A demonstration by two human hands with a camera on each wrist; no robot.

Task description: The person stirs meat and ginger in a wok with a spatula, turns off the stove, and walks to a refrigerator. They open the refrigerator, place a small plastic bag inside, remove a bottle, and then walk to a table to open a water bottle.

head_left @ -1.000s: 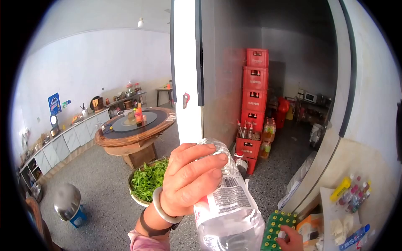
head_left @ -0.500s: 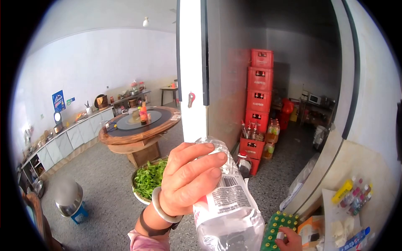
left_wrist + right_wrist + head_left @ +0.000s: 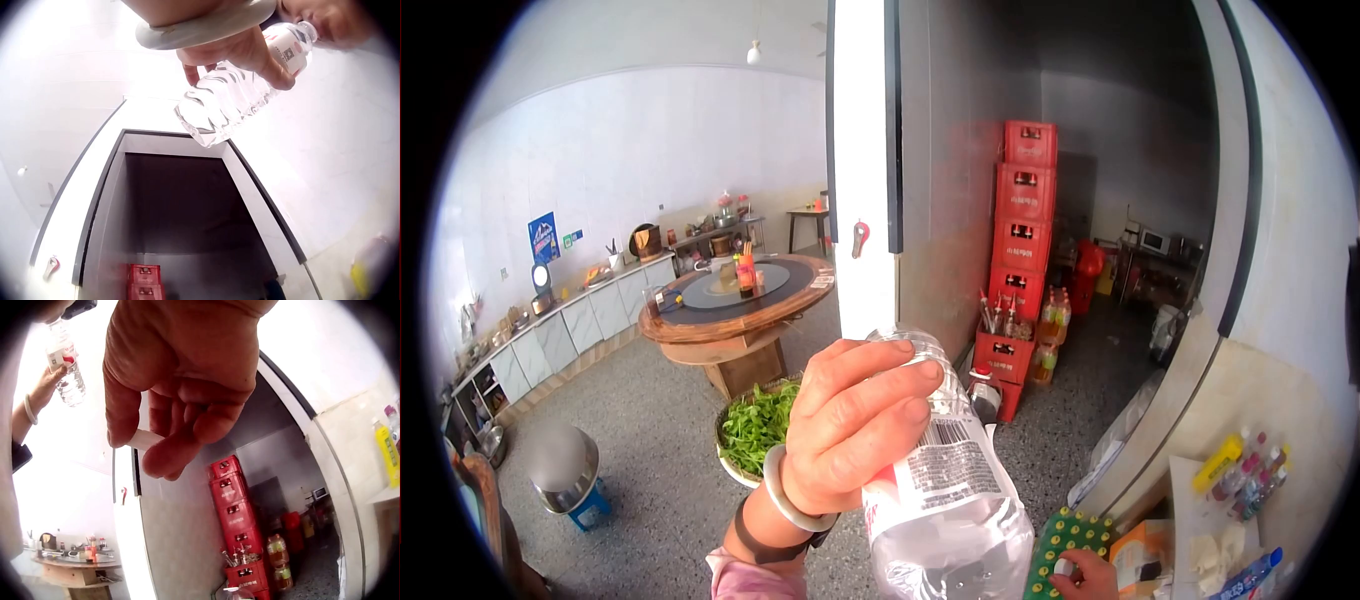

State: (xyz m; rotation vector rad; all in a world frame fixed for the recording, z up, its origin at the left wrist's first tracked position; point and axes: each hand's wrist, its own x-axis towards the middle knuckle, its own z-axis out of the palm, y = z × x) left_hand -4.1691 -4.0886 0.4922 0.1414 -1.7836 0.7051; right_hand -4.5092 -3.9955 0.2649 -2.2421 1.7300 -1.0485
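Note:
My left hand (image 3: 850,425) grips a clear plastic water bottle (image 3: 948,500) with a white label, raised and tilted close in front of the head camera. In the left wrist view, the bottle (image 3: 219,103) has its open neck (image 3: 306,30) at the person's mouth and its base pointing up and away. Low at the right, my right hand (image 3: 1092,578) pinches a small white bottle cap (image 3: 1063,567) between thumb and fingers. From the right wrist, the cap (image 3: 144,439) shows between the fingertips, partly hidden by them.
Green-and-yellow capped crate (image 3: 1072,535) and a shelf with bottles (image 3: 1250,475) are at right. Red crates (image 3: 1022,240) stand stacked beyond the doorway. At left are a round wooden table (image 3: 740,310), a basket of leafy greens (image 3: 755,430) and a metal bowl on a blue stool (image 3: 590,510).
The head view has turned slightly, so the room shifts a little to the right in it. Both hands keep their holds, and the bottle stays raised and tilted.

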